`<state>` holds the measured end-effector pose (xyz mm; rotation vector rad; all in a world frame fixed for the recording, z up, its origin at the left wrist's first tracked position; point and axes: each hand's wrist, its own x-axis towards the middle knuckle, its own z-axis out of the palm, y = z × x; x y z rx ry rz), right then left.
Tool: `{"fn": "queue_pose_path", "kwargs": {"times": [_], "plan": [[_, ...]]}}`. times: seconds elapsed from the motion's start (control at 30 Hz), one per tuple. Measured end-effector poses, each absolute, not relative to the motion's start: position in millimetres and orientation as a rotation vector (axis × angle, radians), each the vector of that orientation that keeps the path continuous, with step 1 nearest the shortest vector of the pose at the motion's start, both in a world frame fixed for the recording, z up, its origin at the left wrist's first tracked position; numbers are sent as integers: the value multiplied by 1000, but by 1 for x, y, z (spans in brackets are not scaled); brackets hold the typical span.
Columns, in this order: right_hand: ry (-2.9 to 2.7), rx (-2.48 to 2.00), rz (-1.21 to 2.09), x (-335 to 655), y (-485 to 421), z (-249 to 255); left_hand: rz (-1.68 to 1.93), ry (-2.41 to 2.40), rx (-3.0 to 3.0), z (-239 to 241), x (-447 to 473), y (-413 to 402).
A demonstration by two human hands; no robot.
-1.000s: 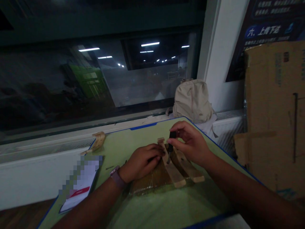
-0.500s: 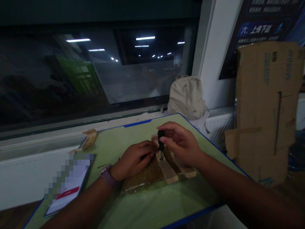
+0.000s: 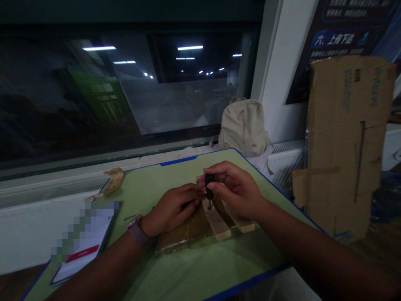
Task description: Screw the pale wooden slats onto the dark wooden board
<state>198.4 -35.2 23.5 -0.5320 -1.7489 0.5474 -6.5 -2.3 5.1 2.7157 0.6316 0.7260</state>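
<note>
My right hand (image 3: 236, 190) is closed around the black handle of a screwdriver (image 3: 209, 186), which stands nearly upright. Its metal tip meets a small dark screw head on a pale wooden strip (image 3: 219, 225). Curled beside the screwdriver, my left hand (image 3: 175, 207) grips the far part of that strip, though its fingertips are partly hidden. A second wooden piece (image 3: 244, 225) lies to the right, partly under my right hand. Both pieces rest on a brown, film-wrapped slab (image 3: 180, 238).
The green tabletop (image 3: 147, 184) has a blue edge. On its left lie a paper booklet (image 3: 84, 251), a small dark screw-like piece (image 3: 129, 217) and a curved wooden part (image 3: 114, 179). A beige backpack (image 3: 242, 125) stands by the window; flattened cardboard (image 3: 344, 159) leans at right.
The whole view has shifted slightly, so things appear a little farther left. My right hand's fingers have turned slightly on the screwdriver handle; the left hand keeps its place.
</note>
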Motion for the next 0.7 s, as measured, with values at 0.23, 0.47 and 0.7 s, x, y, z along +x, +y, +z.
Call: {"fn": "queue_pose_path", "kwargs": {"times": [0.23,0.47,0.7], "plan": [[-1753,-518,106,204,-30,32,739,606,2704,4,-6,-1],[-1814,-452,517,200,-31,29,748,620,2712,4,-6,-2],[-1754,-562,220,203,-28,29,736,608,2696,5,-6,-1]]}}
